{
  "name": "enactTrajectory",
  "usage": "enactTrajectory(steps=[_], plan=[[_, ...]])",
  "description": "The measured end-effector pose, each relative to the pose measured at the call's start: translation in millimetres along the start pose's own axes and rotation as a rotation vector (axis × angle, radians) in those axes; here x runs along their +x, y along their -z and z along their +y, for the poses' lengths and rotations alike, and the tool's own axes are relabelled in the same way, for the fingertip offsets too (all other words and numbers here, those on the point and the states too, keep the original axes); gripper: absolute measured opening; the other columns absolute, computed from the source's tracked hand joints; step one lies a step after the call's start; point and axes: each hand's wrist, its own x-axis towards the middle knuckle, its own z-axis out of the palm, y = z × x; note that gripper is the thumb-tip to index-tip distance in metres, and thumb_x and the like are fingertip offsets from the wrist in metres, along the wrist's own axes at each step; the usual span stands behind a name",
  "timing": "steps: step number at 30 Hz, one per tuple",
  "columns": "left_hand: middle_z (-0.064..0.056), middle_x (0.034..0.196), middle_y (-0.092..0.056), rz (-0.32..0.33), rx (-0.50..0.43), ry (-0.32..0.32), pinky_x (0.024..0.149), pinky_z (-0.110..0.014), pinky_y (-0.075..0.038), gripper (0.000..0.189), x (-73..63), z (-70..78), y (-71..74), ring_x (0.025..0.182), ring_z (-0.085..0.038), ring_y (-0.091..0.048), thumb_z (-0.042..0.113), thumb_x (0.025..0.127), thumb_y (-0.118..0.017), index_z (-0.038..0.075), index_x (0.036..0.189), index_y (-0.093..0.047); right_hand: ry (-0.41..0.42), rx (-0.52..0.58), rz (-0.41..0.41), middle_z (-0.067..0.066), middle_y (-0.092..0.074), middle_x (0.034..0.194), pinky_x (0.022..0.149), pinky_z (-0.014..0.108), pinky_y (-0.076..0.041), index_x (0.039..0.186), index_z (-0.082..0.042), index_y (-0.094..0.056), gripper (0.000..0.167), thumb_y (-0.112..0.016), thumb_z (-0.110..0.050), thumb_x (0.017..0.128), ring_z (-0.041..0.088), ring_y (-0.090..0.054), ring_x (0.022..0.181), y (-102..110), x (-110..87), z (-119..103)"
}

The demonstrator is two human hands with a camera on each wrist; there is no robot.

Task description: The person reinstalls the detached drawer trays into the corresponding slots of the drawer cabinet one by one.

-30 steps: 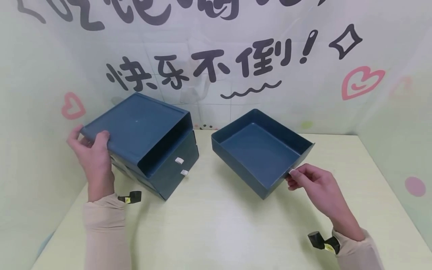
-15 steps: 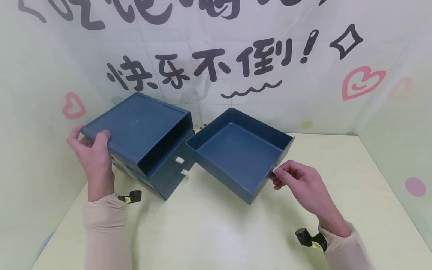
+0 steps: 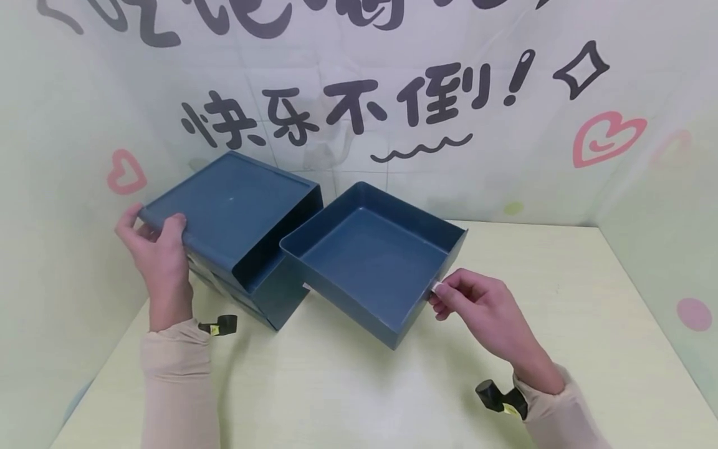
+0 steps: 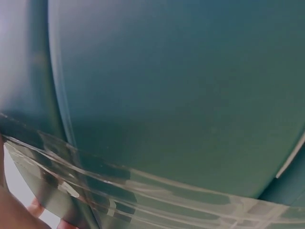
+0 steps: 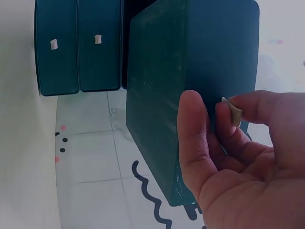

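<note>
A dark blue drawer cabinet (image 3: 230,206) stands at the left of the table, its top slot without a drawer. My left hand (image 3: 159,262) grips its near left top corner, thumb on the top and fingers at the side. With thumb and fingers, my right hand (image 3: 477,299) pinches the small pale pull tab (image 5: 236,114) of an empty blue drawer (image 3: 381,262). The drawer is held above the table, its far left corner overlapping the cabinet's front in the head view. Two lower drawers (image 5: 99,62) sit in the cabinet, each with a pale tab.
The pale wooden table (image 3: 314,393) runs under everything. A white printed cloth (image 3: 505,156) with dark lettering and pink hearts hangs behind. Clear tape (image 4: 167,191) runs along the cabinet's side in the left wrist view.
My right hand has carried the drawer leftward, from apart from the cabinet to in front of its open top slot. The left hand has kept its grip on the cabinet.
</note>
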Motion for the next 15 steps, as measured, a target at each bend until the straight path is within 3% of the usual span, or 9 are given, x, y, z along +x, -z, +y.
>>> enactTrajectory(steps=[15], plan=[[0.006,0.12,-0.042,-0.003,-0.005,0.0,0.102,-0.031,-0.036,0.058,-0.7,-0.1,-0.8,0.112,-0.013,-0.048,0.017,0.091,-0.061,0.037,0.14,-0.036,0.086,0.0,-0.037,0.007,-0.074,0.085,0.073,0.031,-0.061,0.091,-0.007,-0.07,0.014,-0.064,-0.015,0.101,0.019,-0.072,0.07,-15,1.5,-5]])
